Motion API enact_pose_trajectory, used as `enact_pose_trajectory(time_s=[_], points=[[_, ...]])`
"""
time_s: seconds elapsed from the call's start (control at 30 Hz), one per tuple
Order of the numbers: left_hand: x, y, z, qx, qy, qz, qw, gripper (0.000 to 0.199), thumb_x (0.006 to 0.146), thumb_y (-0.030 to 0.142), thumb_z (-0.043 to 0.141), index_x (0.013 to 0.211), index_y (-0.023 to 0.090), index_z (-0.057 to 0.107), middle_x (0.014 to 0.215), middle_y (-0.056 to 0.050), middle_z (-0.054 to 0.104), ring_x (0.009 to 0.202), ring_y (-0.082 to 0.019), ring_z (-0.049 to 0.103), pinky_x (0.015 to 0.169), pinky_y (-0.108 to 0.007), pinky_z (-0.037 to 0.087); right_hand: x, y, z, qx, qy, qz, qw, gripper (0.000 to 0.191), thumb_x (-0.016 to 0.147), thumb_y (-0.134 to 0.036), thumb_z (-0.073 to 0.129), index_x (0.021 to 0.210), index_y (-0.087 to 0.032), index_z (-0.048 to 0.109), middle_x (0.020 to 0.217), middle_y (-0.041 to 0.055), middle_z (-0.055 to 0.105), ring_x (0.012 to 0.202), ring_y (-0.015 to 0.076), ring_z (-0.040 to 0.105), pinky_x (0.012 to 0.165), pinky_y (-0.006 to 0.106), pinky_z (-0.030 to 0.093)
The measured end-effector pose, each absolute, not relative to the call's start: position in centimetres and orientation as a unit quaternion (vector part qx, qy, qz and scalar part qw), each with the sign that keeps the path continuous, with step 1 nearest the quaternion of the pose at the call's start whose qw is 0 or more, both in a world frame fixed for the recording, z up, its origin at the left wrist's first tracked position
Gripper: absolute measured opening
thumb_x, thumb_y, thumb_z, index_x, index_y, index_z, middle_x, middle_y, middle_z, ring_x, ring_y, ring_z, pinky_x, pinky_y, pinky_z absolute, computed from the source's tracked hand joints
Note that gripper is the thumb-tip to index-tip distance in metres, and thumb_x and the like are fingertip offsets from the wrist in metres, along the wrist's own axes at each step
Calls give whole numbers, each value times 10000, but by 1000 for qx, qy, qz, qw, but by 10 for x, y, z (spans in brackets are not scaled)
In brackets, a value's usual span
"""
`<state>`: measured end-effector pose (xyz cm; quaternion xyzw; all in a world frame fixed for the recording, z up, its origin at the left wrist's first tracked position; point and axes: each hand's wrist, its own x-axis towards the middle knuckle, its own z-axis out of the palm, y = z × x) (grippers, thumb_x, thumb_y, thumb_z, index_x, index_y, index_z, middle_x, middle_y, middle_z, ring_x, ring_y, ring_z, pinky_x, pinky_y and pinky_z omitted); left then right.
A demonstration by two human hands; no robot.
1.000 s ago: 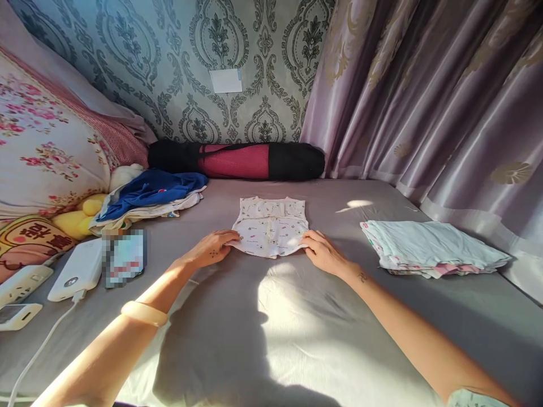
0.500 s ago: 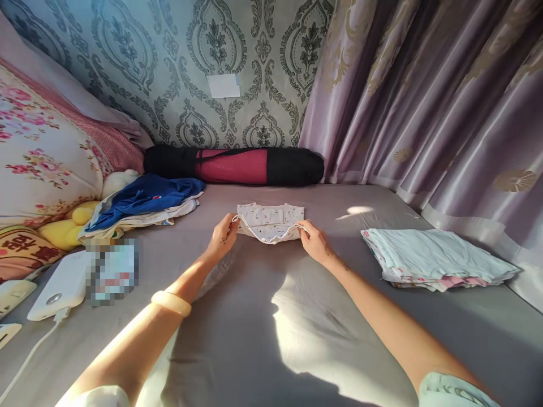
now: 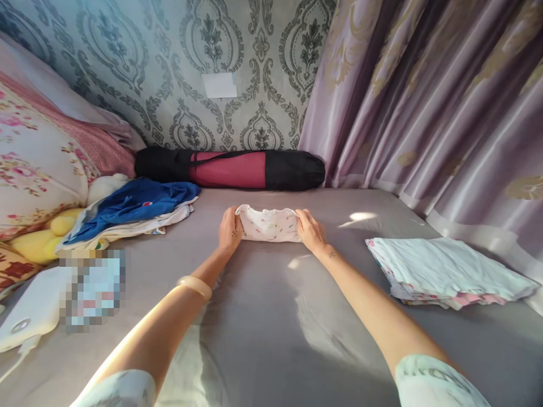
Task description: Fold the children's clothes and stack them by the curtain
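A small white patterned cloth (image 3: 269, 225) lies folded into a short wide shape on the grey sheet (image 3: 263, 316), near the middle of the view. My left hand (image 3: 231, 229) grips its left end, and a bangle circles that wrist. At the right end, my right hand (image 3: 311, 229) has its fingers closed on the upper corner. The fingertips of both hands are partly hidden by the cloth.
Folded pale clothes (image 3: 449, 268) are stacked at the right. Blue clothing (image 3: 139, 200) lies on others at the left, near a yellow plush (image 3: 38, 240) and a white power bank (image 3: 36, 305). A black-and-red roll (image 3: 229, 169) rests against the wall.
The cloth's near edge has been lifted and folded away from me, so its inside no longer shows. Both hands moved with it, and the view has shifted slightly.
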<state>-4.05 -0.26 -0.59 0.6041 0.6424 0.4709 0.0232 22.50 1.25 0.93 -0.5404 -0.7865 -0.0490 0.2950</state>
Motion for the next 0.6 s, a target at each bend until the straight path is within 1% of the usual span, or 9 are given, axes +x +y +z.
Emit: enact_pose_trajectory(time_s=[0.07, 0.13, 0.27, 0.37, 0.43, 0.53, 0.6], points=[[-40, 5, -4, 595, 678, 430, 33, 248, 959, 203, 367, 1118, 212, 557, 1135, -103, 638, 1075, -245, 611, 891, -376, 489, 226, 23, 10, -557, -789, -48, 254, 340, 986, -179, 350, 1232, -232, 579, 1203, 93, 640, 930, 226, 640, 720, 302, 460], [-39, 13, -2, 585, 716, 377, 53, 252, 978, 234, 342, 1120, 217, 551, 1162, -120, 640, 1078, -256, 619, 873, -382, 484, 227, 33, 10, -575, -789, -31, 214, 342, 993, -184, 345, 1242, -244, 572, 1238, 90, 627, 940, 227, 642, 747, 308, 457], [-42, 26, -1, 542, 780, 294, 105, 279, 990, 342, 352, 1119, 182, 541, 1134, -192, 663, 1068, -302, 637, 839, -400, 475, 227, 48, 9, -647, -743, 44, 166, 291, 999, -250, 399, 1229, -210, 574, 1239, 121, 631, 1041, 245, 630, 822, 314, 456], [-47, 30, -2, 511, 797, 299, 121, 316, 962, 397, 418, 1132, 159, 538, 1097, -227, 678, 1075, -340, 635, 833, -429, 476, 227, 51, 10, -706, -682, 96, 165, 302, 1002, -315, 422, 1219, -169, 574, 1194, 144, 653, 1093, 260, 621, 843, 311, 456], [-50, 30, -3, 506, 794, 314, 124, 352, 944, 405, 452, 1170, 148, 530, 1110, -231, 677, 1081, -347, 634, 848, -447, 477, 228, 50, 11, -721, -659, 122, 177, 324, 1002, -325, 414, 1239, -159, 561, 1190, 145, 658, 1108, 265, 619, 852, 315, 458], [-54, 23, -2, 524, 783, 312, 125, 417, 939, 358, 452, 1291, 137, 491, 1129, -212, 672, 1087, -331, 635, 888, -450, 477, 227, 44, 12, -728, -642, 135, 200, 371, 986, -299, 413, 1315, -151, 503, 1223, 152, 643, 1115, 271, 618, 862, 331, 467], [-55, 16, -1, 556, 768, 295, 118, 446, 942, 304, 429, 1364, 165, 465, 1141, -189, 663, 1090, -312, 632, 903, -434, 478, 225, 38, 12, -731, -639, 130, 201, 402, 973, -280, 420, 1353, -158, 466, 1252, 158, 617, 1100, 277, 623, 858, 349, 475]])
